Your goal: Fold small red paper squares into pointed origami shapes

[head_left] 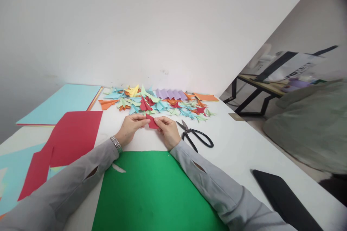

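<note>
The fingers (142,122) of the left hand (129,129) and right hand (169,130) pinch a small red paper piece (153,123) from opposite sides, holding it between them above the desk (233,146). Working it well probably calls for squared edges and light, even tension. Folded papers (160,106) lie just beyond the fingers; open scissors (187,129) lie just to their right.

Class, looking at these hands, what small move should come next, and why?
Probably press the small red paper flatter with the right hand's thumb while the left hand steadies it: both hands pinch it from opposite sides, and it looks folded, with a corner pointing up.
</note>
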The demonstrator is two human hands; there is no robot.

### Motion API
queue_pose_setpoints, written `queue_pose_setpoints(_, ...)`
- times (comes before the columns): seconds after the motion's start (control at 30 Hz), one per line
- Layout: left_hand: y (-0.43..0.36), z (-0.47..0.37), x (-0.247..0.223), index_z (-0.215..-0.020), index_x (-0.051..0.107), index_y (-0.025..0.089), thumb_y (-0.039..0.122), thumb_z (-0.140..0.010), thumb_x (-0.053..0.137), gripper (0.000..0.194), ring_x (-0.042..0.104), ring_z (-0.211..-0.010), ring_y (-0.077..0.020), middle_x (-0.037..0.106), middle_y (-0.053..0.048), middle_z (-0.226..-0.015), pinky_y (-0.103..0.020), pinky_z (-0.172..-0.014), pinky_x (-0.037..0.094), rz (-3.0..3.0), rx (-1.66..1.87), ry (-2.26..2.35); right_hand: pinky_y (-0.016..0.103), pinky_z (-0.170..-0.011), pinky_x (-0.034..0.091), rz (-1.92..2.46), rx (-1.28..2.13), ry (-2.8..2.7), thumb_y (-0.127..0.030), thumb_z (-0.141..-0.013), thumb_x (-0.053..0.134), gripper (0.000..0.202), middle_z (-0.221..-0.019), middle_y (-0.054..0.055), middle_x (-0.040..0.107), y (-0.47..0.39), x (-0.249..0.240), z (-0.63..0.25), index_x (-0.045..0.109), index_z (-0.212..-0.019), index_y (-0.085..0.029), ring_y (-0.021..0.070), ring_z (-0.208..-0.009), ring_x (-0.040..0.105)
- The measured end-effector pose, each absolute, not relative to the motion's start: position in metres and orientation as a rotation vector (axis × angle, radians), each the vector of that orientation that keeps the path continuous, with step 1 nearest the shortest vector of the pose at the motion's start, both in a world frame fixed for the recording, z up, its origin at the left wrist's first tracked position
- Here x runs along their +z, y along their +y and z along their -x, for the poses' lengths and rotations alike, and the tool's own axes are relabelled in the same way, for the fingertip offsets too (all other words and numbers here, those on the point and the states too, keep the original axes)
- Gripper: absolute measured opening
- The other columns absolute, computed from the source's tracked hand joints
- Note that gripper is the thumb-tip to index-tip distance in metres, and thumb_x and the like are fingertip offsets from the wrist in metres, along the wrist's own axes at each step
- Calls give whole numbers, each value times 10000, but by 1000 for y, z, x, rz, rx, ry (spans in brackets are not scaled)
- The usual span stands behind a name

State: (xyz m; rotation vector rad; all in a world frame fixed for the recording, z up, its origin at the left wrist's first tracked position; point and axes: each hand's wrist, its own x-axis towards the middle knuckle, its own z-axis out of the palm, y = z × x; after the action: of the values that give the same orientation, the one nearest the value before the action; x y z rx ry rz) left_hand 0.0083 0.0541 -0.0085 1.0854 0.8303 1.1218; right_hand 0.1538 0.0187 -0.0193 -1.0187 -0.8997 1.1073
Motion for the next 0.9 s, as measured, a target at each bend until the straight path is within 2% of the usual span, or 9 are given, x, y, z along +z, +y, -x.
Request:
queue_pose_setpoints(0.1, 52, -8, -7, -632, 701, 134, 247, -434, 857, 276, 530, -633, -105, 637, -5, -668, -241, -613, 407, -1232, 1111, 824, 229, -415, 265, 1002, 1145, -874, -422, -558, 794, 286, -433, -52, 516, 19, -20, -154, 660, -633, -181, 77, -401, 390)
queue_pose_setpoints(0.3, 54, -7, -10, -686, 695, 138, 356, -580, 785, 258, 523, -561, -111, 623, -15, -622, -257, -571, 412, -1243, 1095, 804, 234, -440, 289, 1032, 1165, -1015, -364, -559, 801, 251, -489, -44, 551, 17, -21, -154, 641, -618, -180, 80, -429, 401)
queue_pose_setpoints(0.43, 52, -6, -7, -642, 683, 147, 362, -628, 747, 224, 528, -615, -122, 606, -19, -661, -259, -591, 425, -1435, 1038, 765, 251, -480, 334, 1001, 1097, -1127, -409, -623, 768, 259, -557, -34, 575, 18, -22, -153, 645, -668, -186, 97, -484, 445)
queue_pose_setpoints(0.57, 48, -5, -3, -634, 682, 149, 371, -683, 698, 228, 518, -651, -128, 564, -18, -674, -258, -605, 427, -1603, 986, 765, 264, -513, 365, 985, 1076, -1121, -439, -600, 782, 306, -535, -36, 565, 18, -23, -153, 618, -623, -182, 104, -498, 464)
queue_pose_setpoints(0.7, 50, -5, -4, -609, 670, 156, 372, -687, 686, 231, 504, -648, -130, 535, -14, -663, -248, -584, 419, -1659, 960, 794, 259, -498, 360, 1013, 1068, -1073, -432, -557, 805, 328, -504, -44, 555, 18, -24, -153, 593, -574, -181, 97, -479, 453)
queue_pose_setpoints(0.9, 52, -7, -11, -625, 676, 156, 315, -655, 702, 163, 506, -629, -124, 537, -10, -669, -241, -562, 418, -1630, 1016, 807, 261, -485, 338, 1063, 1035, -1090, -454, -573, 784, 324, -477, -41, 540, 19, -24, -153, 607, -569, -183, 101, -463, 441)
